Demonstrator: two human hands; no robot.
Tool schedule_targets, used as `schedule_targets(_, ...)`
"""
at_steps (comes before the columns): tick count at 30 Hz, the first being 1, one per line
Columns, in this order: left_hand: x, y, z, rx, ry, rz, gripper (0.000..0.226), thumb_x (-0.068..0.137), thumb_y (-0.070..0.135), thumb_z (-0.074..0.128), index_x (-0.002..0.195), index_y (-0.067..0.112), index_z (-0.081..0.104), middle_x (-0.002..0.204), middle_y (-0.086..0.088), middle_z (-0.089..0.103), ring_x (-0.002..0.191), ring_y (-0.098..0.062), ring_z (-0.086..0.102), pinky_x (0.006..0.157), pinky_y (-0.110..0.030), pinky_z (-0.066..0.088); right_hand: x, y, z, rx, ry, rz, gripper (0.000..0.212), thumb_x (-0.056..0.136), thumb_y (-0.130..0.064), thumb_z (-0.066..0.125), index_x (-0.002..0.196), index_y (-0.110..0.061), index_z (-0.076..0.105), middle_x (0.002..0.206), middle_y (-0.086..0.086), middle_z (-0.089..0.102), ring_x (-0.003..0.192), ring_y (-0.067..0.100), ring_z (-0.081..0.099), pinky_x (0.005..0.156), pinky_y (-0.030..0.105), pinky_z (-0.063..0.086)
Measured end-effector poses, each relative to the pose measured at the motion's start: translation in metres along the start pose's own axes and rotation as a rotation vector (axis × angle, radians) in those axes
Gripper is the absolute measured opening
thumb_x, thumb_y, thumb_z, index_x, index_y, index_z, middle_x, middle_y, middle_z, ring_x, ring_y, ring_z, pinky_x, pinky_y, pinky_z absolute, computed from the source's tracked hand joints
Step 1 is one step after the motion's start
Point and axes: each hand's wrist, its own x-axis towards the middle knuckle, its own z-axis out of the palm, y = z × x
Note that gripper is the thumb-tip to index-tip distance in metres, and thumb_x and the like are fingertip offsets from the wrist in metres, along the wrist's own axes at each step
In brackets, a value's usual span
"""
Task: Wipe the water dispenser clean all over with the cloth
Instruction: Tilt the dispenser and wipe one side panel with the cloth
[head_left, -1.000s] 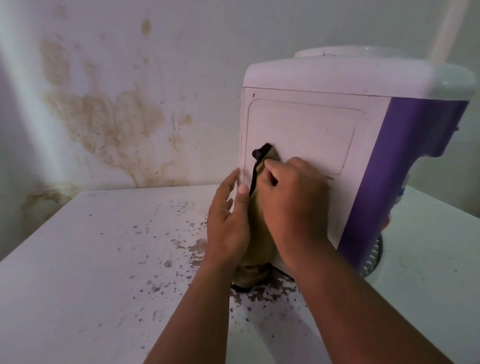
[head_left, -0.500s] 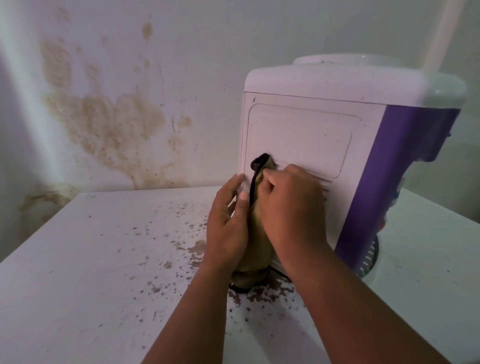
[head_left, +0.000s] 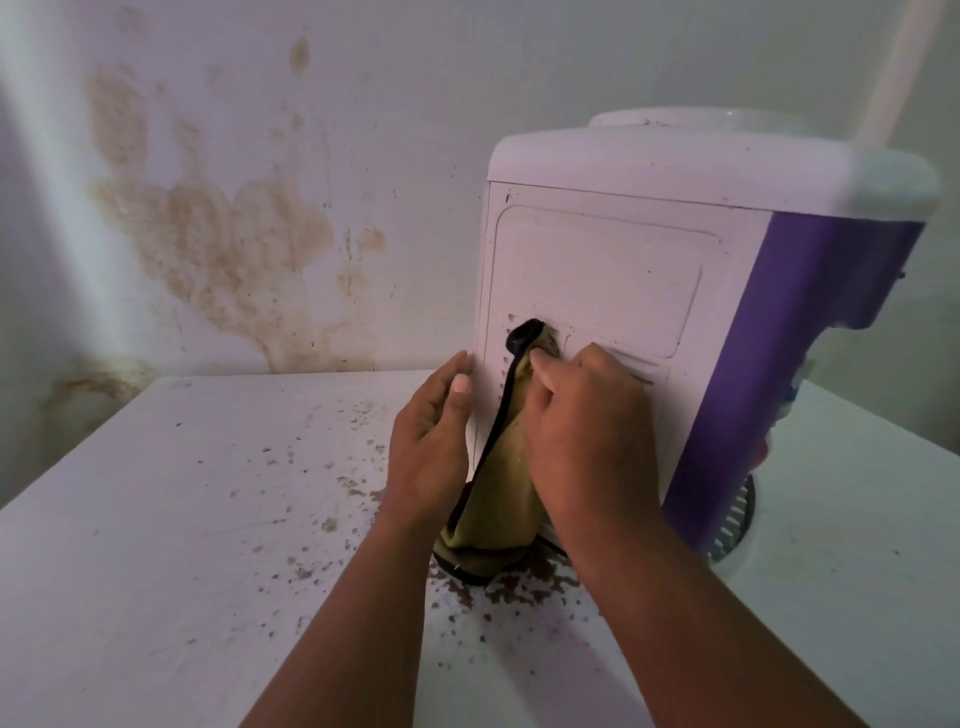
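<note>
Right hand (head_left: 587, 431) grips yellow-green black-edged cloth (head_left: 506, 488) against white-and-purple plastic water dispenser (head_left: 597, 270), frame centre; left hand (head_left: 428, 452), fingers straight, steadies its corner.

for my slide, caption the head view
Right hand wipes dispenser with cloth; left hand steadies it.

Bare speckled tabletop (head_left: 182, 519) left of water dispenser (head_left: 597, 270); stained wall (head_left: 234, 208) close behind.

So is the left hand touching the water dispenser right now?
Touching. The head view shows the left hand with its straight fingers laid flat against the water dispenser at its rear corner edge, no gap visible.
</note>
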Motion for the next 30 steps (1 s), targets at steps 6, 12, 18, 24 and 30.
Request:
schedule_targets(6,0.004,0.003,-0.014,-0.248,-0.048,-0.132,0.038,0.108,0.048,0.038,0.124,0.031,0.069,0.131,0.009,0.072,0.126,-0.007,0.064,0.109,-0.032,0.048,0.012,-0.010,0.008,-0.016,-0.088,-0.038,0.016,0.099,-0.012,0.063,0.111,-0.012,0.073,0.087,0.003,0.057,0.067,0.016,0.055,0.056,0.031,0.055)
schedule_targets(12,0.008,-0.001,-0.018,-0.374,-0.061,-0.203,0.044,0.105,0.050,0.046,0.124,0.018,0.069,0.129,-0.001,0.073,0.126,-0.014,0.066,0.114,-0.039,0.045,-0.007,0.006,0.008,0.033,-0.118,0.013,0.013,0.096,-0.010,0.064,0.104,-0.014,0.074,0.085,-0.004,0.053,0.065,0.008,0.050,0.057,0.025,0.050)
schedule_targets(18,0.008,0.002,-0.016,-0.403,-0.052,-0.202,0.049,0.096,0.053,0.054,0.122,0.015,0.070,0.128,-0.003,0.074,0.125,-0.016,0.066,0.112,-0.040,0.046,-0.008,0.003,0.008,0.083,0.035,-0.143,0.033,0.096,-0.004,0.064,0.129,-0.009,0.068,0.120,0.001,0.064,0.080,0.012,0.065,0.069,0.024,0.061)
schedule_targets(24,0.008,0.005,-0.016,-0.400,-0.042,-0.212,0.051,0.093,0.052,0.054,0.123,0.013,0.070,0.127,-0.004,0.074,0.125,-0.019,0.067,0.115,-0.043,0.045,0.012,-0.001,0.014,0.011,-0.034,-0.132,0.022,0.106,-0.029,0.051,0.112,-0.012,0.066,0.090,-0.006,0.054,0.062,0.009,0.049,0.052,0.022,0.047)
schedule_targets(30,0.007,0.008,-0.015,-0.421,-0.044,-0.209,0.055,0.093,0.050,0.053,0.126,0.010,0.068,0.126,-0.005,0.074,0.124,-0.018,0.067,0.115,-0.042,0.046,0.005,0.012,0.007,0.022,0.007,-0.213,0.028,0.097,-0.007,0.068,0.125,-0.006,0.070,0.088,0.007,0.067,0.060,0.019,0.061,0.050,0.035,0.057)
